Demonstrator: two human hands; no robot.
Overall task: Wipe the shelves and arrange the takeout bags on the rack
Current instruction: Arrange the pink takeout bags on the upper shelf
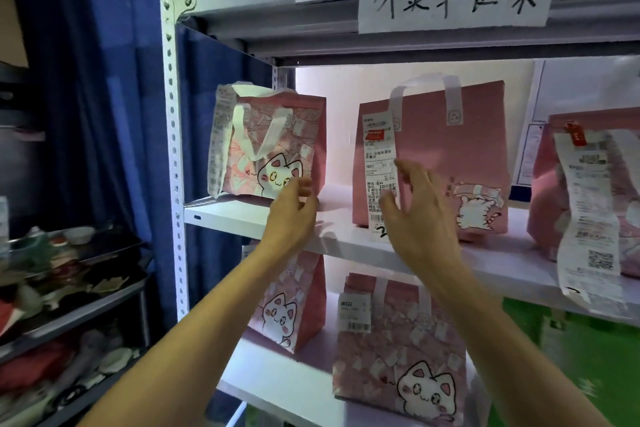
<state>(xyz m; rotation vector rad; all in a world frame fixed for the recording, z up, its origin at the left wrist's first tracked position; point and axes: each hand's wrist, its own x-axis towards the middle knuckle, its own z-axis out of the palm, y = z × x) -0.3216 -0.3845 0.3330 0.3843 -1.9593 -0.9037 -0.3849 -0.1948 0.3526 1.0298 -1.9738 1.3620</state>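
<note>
Now your left hand (292, 215) and right hand (420, 215) reach the shelf (228, 215) between two pink bags (273, 139) (450, 156), fingers released, grasping nothing.

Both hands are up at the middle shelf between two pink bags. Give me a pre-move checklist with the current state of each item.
1. Left hand free, holding nothing: ok.
2. Right hand free, fingers spread: ok.
3. Left bag upright on the middle shelf: ok.
4. Middle bag upright, receipt hanging down its front: ok.
5. Right hand actually touching the middle bag: cannot tell.
6. Wiping cloth in view: not ok, none visible.
</note>
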